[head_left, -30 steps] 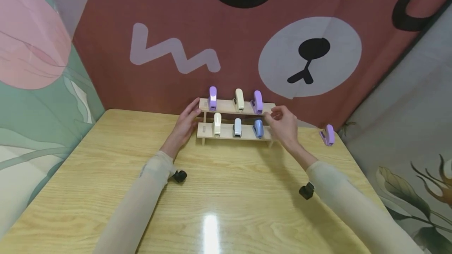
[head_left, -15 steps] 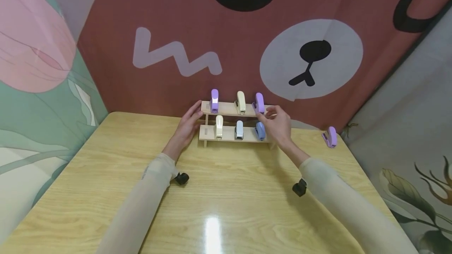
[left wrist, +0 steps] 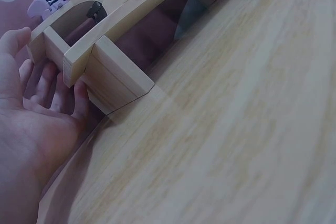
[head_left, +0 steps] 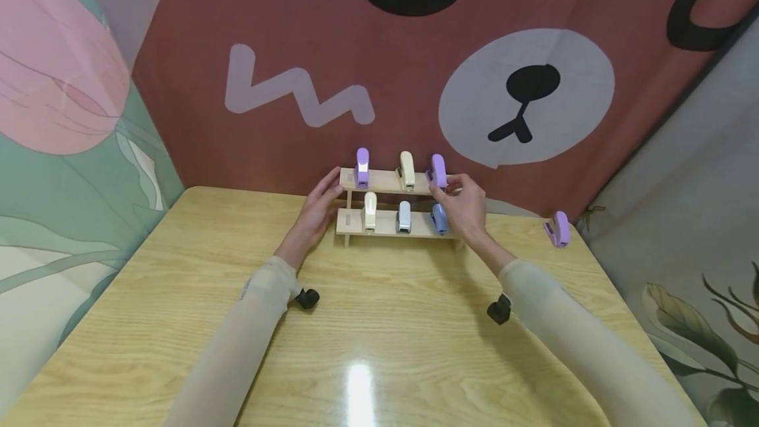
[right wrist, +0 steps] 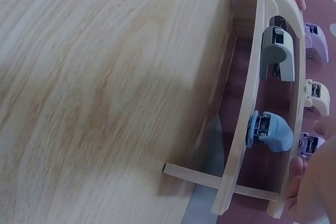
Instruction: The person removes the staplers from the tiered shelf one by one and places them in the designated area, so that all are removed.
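A two-tier wooden display rack [head_left: 388,180] carries small staplers on both tiers. My right hand [head_left: 465,206] pinches the purple stapler [head_left: 438,169] at the right end of the upper tier between thumb and finger; in the right wrist view this stapler [right wrist: 310,144] shows between the fingertips. Below it on the lower tier sits a blue stapler [head_left: 439,219]. My left hand [head_left: 314,213] rests against the rack's left end, and in the left wrist view its loosely bent fingers [left wrist: 44,85] touch the end of the tiers.
The upper tier also bears another purple stapler [head_left: 362,167] and a cream one [head_left: 406,170]. A cream stapler [head_left: 370,211] and a grey-white one [head_left: 404,217] stand on the lower tier. One more purple stapler [head_left: 559,229] stands on the table [head_left: 415,321] near its right edge.
My right hand has moved left from the rack's right end to the upper right purple stapler and now pinches it. The left hand stays at the rack's left end.
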Demonstrator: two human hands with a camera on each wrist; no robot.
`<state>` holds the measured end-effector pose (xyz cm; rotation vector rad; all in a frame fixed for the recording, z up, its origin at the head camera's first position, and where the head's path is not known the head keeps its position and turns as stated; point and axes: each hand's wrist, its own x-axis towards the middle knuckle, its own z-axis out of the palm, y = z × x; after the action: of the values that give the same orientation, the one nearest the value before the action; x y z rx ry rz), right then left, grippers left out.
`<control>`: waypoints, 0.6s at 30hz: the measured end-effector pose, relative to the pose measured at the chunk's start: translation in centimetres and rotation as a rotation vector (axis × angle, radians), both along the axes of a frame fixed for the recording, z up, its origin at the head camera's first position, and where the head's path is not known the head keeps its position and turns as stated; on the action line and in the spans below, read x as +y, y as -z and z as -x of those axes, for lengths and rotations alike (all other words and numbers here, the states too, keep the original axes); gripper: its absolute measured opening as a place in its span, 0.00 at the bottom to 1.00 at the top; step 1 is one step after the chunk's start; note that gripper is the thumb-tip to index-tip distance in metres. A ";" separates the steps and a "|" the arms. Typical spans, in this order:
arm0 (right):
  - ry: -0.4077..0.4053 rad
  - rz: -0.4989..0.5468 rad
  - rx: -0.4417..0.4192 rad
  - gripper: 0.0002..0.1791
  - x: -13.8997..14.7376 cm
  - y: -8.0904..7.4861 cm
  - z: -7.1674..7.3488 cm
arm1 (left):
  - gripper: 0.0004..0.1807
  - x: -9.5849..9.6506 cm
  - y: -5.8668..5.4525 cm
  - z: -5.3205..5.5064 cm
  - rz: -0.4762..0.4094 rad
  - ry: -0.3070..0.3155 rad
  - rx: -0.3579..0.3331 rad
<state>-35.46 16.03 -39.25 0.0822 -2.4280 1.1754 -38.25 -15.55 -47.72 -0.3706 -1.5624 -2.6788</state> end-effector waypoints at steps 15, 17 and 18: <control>0.050 -0.005 -0.014 0.22 -0.8 0.0 0.7 | 0.31 0.0 -0.2 -0.2 0.002 -0.001 -0.024; 0.053 -0.004 -0.015 0.22 -0.8 0.0 0.8 | 0.31 0.0 -0.2 -0.2 0.002 -0.001 -0.026; 0.056 -0.003 -0.016 0.22 -0.8 0.1 0.9 | 0.31 0.1 -0.2 -0.2 0.002 0.000 -0.027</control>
<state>-36.31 15.20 -39.30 0.0063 -2.4303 1.1516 -38.02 -15.49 -47.55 -0.3365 -1.5724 -2.6932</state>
